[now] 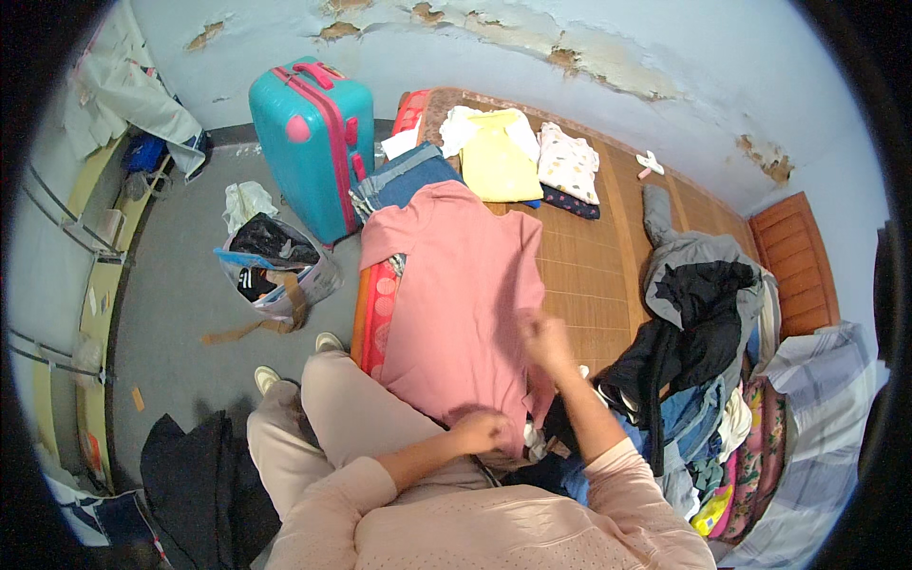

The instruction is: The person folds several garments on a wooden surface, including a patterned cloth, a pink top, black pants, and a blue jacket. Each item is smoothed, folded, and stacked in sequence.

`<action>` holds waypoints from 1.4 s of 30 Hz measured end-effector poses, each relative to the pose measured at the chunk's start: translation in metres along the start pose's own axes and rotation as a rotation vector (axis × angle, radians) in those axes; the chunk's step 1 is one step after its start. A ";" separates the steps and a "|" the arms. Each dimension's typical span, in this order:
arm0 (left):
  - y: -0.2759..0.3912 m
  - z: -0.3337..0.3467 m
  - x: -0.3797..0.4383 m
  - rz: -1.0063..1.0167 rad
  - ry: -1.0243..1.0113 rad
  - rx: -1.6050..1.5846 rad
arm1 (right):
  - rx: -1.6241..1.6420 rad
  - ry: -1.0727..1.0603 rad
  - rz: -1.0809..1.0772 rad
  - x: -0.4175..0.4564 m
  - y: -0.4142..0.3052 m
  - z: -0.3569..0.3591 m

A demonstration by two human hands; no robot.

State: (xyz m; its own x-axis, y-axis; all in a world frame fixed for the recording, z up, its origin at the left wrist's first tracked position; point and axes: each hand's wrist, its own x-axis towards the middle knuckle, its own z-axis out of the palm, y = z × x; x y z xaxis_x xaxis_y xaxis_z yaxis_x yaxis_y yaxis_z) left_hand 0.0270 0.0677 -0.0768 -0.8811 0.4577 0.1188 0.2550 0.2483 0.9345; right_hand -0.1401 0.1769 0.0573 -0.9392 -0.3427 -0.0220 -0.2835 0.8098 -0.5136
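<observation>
A pink long-sleeved garment (pixel 456 285) lies spread over the near part of a bed with a woven mat (pixel 588 285). My left hand (pixel 488 431) is at its lower edge, close to my lap, with the fingers curled; whether cloth is pinched in them is unclear. Along the garment's right side is my right hand (pixel 545 342), blurred and curled near the sleeve; its grip cannot be made out. Beyond the garment lie folded blue jeans (pixel 410 178), a folded yellow top (pixel 499 160) and a folded white patterned garment (pixel 568 164) on top of a dark one.
A teal hard-shell suitcase (pixel 306 142) stands on the floor past the bed's left edge. Nearer is an open bag (pixel 306 285) stuffed with items. A heap of clothes (pixel 698 399) and a grey jacket (pixel 659 249) lie at right. Black cloth (pixel 199 477) lies lower left.
</observation>
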 end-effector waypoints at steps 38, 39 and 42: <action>-0.032 -0.057 0.035 -0.510 0.271 -1.376 | -0.320 0.275 0.426 0.091 0.111 0.050; -0.028 -0.059 0.038 -0.511 0.282 -1.329 | -0.302 0.296 0.422 0.088 0.115 0.049; -0.018 -0.068 0.049 -0.641 0.377 -1.589 | -0.384 0.151 0.310 0.083 0.124 0.045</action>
State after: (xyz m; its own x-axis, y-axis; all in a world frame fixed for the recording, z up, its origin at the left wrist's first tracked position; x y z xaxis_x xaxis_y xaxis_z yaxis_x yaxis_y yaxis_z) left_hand -0.0476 0.0281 -0.0647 -0.7724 0.3678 -0.5178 -0.5380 -0.8122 0.2256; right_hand -0.2447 0.2276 -0.0471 -0.9998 -0.0094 0.0150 -0.0116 0.9886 -0.1502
